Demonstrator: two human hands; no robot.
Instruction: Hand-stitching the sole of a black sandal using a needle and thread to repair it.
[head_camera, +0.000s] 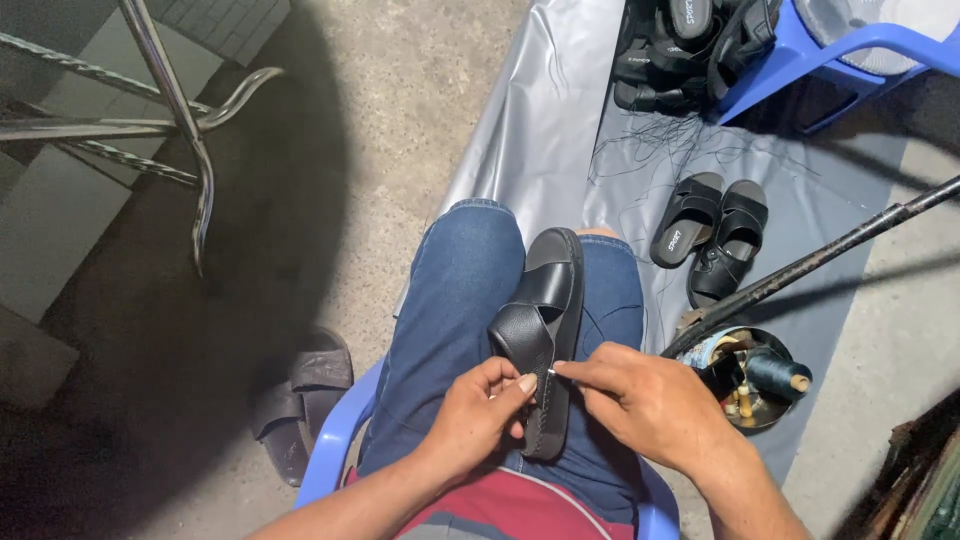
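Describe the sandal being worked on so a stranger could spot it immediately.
Start at the blue-jeaned lap at centre. The black cross-strap sandal lies along the thigh, pinched between left hand and right hand. The other sandals lie on the grey sheet.

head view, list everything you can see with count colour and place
sandal: 1, black with crossed straps, on the person's lap, held by both hands
needle: 1, thin and silvery, pinched between the two hands at the sandal's edge
sandal pair: 2, black, on the grey sheet ahead
sandal heap: several, black, top of view by a blue plastic chair
loose thread: a tangle, dark, on the sheet
bowl: 1, round, holds a dark thread spool and small bits, right of the lap
rod: 1, dark, slanting at right
worn sandals: 2, brownish, floor at left
metal frame: 1, silvery, upper left
jeans: blue, the person's legs
left hand: on the sandal's strap
right hand: at the needle
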